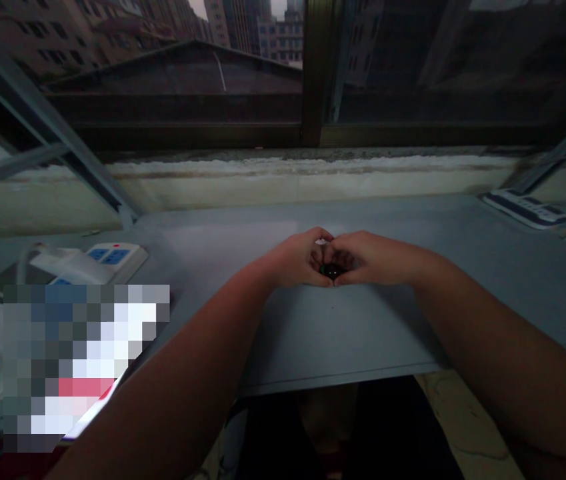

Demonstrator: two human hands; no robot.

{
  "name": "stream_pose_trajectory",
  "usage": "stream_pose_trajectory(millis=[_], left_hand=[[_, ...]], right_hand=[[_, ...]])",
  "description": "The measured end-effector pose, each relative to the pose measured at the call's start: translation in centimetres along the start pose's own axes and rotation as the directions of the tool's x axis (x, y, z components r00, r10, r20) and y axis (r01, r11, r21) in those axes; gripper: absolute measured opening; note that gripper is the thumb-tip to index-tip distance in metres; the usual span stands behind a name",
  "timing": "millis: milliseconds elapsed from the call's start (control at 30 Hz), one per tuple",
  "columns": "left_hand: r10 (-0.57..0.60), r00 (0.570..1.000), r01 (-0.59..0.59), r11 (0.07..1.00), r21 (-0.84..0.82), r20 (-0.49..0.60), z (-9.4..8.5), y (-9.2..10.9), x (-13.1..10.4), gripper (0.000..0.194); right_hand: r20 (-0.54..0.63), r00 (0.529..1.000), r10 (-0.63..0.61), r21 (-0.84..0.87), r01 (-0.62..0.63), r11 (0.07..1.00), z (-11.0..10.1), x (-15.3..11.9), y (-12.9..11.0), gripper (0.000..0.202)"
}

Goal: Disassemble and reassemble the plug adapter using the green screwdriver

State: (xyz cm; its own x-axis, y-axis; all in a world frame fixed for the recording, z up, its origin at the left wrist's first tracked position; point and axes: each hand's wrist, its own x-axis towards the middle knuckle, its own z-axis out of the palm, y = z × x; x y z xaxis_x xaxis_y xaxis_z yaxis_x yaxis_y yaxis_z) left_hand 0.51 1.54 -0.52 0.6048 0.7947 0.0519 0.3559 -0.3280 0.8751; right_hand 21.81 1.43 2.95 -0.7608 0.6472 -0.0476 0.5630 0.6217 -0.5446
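My left hand (299, 259) and my right hand (373, 257) meet above the middle of the grey table (313, 333), forming a ring with curled fingers. Both thumbs point inward and their tips touch or nearly touch at the front. Inside the ring sits a small dark shiny object (333, 271) with a bit of green at its left side. Fingers of both hands close around it from the sides and behind. Its kind is too dark and small to tell, and the fingers partly hide it.
On the left lie a white power strip (130, 257) with blue sockets and a plugged-in white adapter (85, 267). A lit, blurred-out screen (113, 347) is beside my left forearm. Another white-and-dark strip (527, 208) lies at the back right. Metal frame posts (87, 167) and a window stand behind.
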Motion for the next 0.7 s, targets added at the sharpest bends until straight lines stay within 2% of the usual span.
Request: stream_pose_trajectory(millis=[133, 233, 300, 367, 467, 567, 700], left_hand=[[-0.029, 1.000, 0.029, 0.990, -0.138, -0.001, -0.3, 0.2, -0.2, 0.071], [-0.048, 0.997, 0.028, 0.961, -0.277, -0.064, -0.5, 0.8, -0.4, 0.063], [-0.058, 0.992, 0.011, 0.924, -0.382, -0.112, -0.6, 1.2, -0.5, 0.053], [-0.077, 0.986, 0.005, 0.896, -0.444, -0.144, -0.6, 1.3, -0.4, 0.042], [-0.096, 0.980, 0.006, 0.891, -0.453, -0.175, -0.7, 1.3, -0.3, 0.032], [-0.085, 0.982, -0.003, 0.888, -0.461, -0.170, -0.9, 1.1, -0.1, 0.035], [-0.107, 0.981, 0.008, 0.855, -0.518, -0.162, -1.0, 0.6, 0.1, 0.038]], right_hand=[[-0.021, 1.000, 0.013, 0.222, -0.008, 0.975, -0.3, -0.5, 1.0, 0.029], [-0.065, 0.997, 0.039, 0.520, 0.000, 0.854, -0.4, -0.5, 1.9, 0.037], [-0.111, 0.992, 0.060, 0.645, 0.026, 0.763, -0.2, -0.3, 2.4, 0.039], [-0.153, 0.984, 0.090, 0.696, 0.042, 0.717, 0.2, 0.1, 2.8, 0.038], [-0.151, 0.979, 0.140, 0.776, 0.029, 0.630, 1.0, 0.9, 3.1, 0.035], [-0.152, 0.972, 0.179, 0.836, 0.030, 0.547, 1.5, 1.4, 3.3, 0.035], [-0.207, 0.957, 0.202, 0.837, 0.067, 0.543, 2.0, 1.7, 3.5, 0.036]])
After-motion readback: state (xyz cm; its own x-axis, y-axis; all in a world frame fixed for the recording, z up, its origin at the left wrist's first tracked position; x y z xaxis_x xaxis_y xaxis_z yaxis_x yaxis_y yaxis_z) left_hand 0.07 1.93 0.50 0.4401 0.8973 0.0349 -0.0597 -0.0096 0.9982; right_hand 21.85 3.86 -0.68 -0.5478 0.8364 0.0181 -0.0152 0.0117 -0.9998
